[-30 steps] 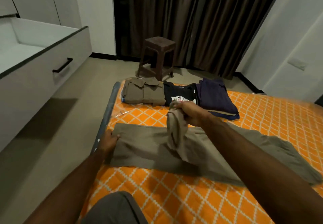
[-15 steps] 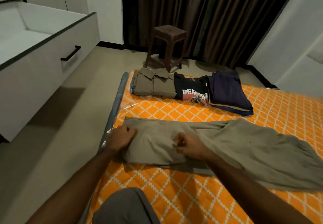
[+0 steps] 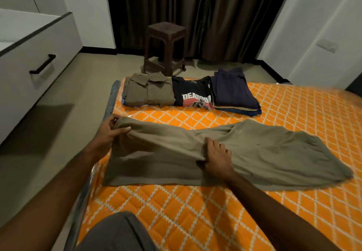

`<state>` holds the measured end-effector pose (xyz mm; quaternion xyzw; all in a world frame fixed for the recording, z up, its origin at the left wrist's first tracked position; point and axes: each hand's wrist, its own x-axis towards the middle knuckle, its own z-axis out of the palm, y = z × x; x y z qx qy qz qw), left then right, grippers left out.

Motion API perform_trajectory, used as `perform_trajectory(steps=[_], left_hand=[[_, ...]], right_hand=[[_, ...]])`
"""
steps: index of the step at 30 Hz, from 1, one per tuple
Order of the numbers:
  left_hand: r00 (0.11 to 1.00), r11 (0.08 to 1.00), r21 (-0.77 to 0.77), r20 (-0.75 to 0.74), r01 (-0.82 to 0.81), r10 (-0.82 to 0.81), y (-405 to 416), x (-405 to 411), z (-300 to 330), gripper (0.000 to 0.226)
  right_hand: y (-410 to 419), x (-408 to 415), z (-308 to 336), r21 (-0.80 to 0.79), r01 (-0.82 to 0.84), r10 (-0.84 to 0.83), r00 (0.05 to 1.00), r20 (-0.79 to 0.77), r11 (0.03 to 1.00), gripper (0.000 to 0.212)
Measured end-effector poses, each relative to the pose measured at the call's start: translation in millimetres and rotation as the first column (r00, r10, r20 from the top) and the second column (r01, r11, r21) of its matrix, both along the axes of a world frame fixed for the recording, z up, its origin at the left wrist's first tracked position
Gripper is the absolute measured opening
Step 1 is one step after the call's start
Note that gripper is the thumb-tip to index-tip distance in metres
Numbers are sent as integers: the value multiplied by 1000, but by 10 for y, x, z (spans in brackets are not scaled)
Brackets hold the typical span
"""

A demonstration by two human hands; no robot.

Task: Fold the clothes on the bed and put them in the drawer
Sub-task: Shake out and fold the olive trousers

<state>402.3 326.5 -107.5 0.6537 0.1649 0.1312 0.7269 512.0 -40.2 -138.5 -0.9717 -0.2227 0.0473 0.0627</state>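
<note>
Khaki trousers (image 3: 254, 152) lie spread across the orange quilted bed (image 3: 293, 103). Left hand (image 3: 109, 133) pinches their far left corner, lifted slightly; right hand (image 3: 217, 156) grips a fold at mid-length. Folded brown shirt (image 3: 150, 92), black printed T-shirt (image 3: 192, 96) and navy stack (image 3: 233, 92) sit beyond; open drawer (image 3: 39, 54) left.

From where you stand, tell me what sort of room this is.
Most likely a bedroom. There is a bed with an orange quilted cover carrying folded clothes, an open drawer in a white cabinet, and dark floor-length curtains.
</note>
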Motion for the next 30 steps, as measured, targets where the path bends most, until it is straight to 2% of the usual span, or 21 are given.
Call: perform_trajectory(steps=[2,4,6,8,10,11,12,13,14,15,16,17,18,19,21,23,25,27,30], left_hand=[[990,993,76,-103,-88,95,-13,78,23,34],[958,971,201,-229,-126,172,6,141,-53,40],[929,941,313,-293,-130,226,21,147,-121,47],[906,866,481,-297,-132,303,9,122,-126,46],[853,683,729,-324,-51,410,-71,107,-131,47],[828,548,837,-306,-2,470,-130,74,-139,47],[833,402,915,-232,13,502,-194,55,-150,45],[877,288,957,-127,-14,463,-267,55,-144,39],[942,242,969,-41,-43,332,-339,54,-113,30],[992,253,967,-9,-22,122,-429,64,-84,24],[992,254,964,-55,82,-111,-555,80,-66,24],[943,191,958,-150,212,-297,-649,83,-35,23],[873,72,949,-251,308,-419,-789,127,-44,15],[808,-43,930,-339,364,-482,-909,198,-99,18],[717,-239,855,-516,460,-469,-1176,364,-227,36],[698,-339,778,-627,530,-346,-1435,505,-362,34],[745,-377,768,-622,518,-241,-1595,581,-467,39],[816,-395,790,-558,468,-149,-1637,598,-552,40],[859,-421,791,-510,444,-54,-1692,659,-616,37]], right_hand=[[-208,39,-7,81,-31,35,998,-50,996,73],[-368,10,-7,231,-91,101,994,-30,969,62],[-465,-34,0,345,-146,129,989,69,927,56],[-525,-46,-3,368,-169,106,977,185,914,54],[-632,-38,-15,383,-132,59,979,197,914,44],[-688,-47,-31,374,-125,58,981,187,919,36],[-752,-70,-55,347,-142,81,980,182,927,28],[-815,-110,-84,309,-175,125,977,175,935,19],[-870,-157,-129,258,-222,183,969,166,940,14],[-925,-189,-193,207,-264,236,960,154,942,15],[-996,-200,-282,166,-282,260,955,141,945,21],[-1017,-173,-362,149,-275,258,958,124,950,29],[-1063,-119,-427,157,-237,222,969,104,959,38],[-1081,-46,-472,165,-188,178,981,75,968,46],[-1082,88,-499,155,-115,115,993,7,981,53],[-1077,200,-508,122,-108,116,992,-58,987,54],[-1055,269,-509,95,-130,138,988,-76,987,52],[-1013,283,-503,75,-138,140,990,-16,988,44],[-1010,325,-529,111,-127,117,989,91,986,33]])
